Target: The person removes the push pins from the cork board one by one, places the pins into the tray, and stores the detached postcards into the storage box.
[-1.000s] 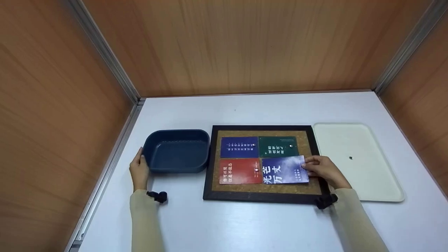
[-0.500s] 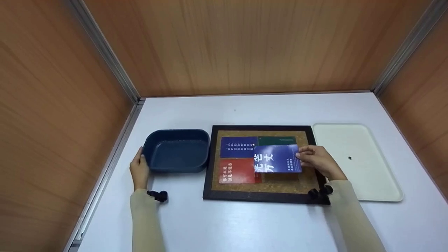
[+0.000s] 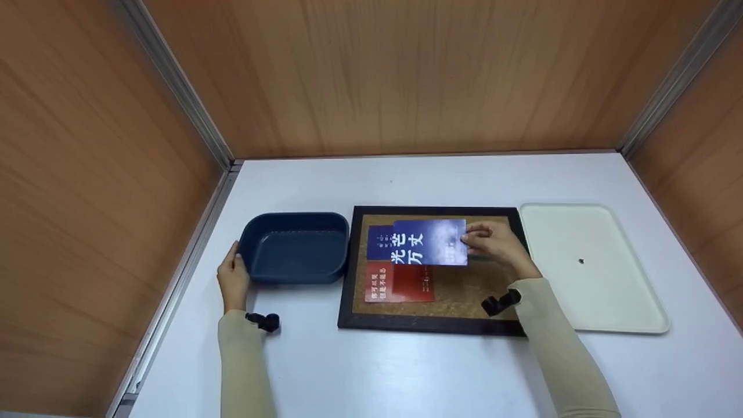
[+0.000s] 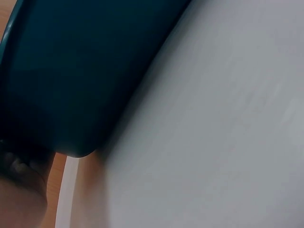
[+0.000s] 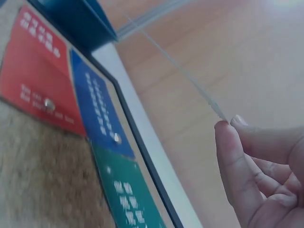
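Observation:
In the head view my right hand pinches the right edge of a blue-violet postcard with large white characters, above a framed cork board. The right wrist view shows that card edge-on between thumb and index fingertips. Pinned on the board are a red card, a dark blue card and a green card; the held card covers much of the upper two from the head. My left hand rests against the outer left side of a dark blue bin, fingers along its wall.
A cream tray lies right of the board, with one small pin on it. The bin stands close to the board's left edge. Wooden panels enclose the white table at the back and sides.
My right hand has lifted the blue-violet postcard off the lower right of the board and carried it up and leftward, baring the cork there. My left hand has stayed at the bin.

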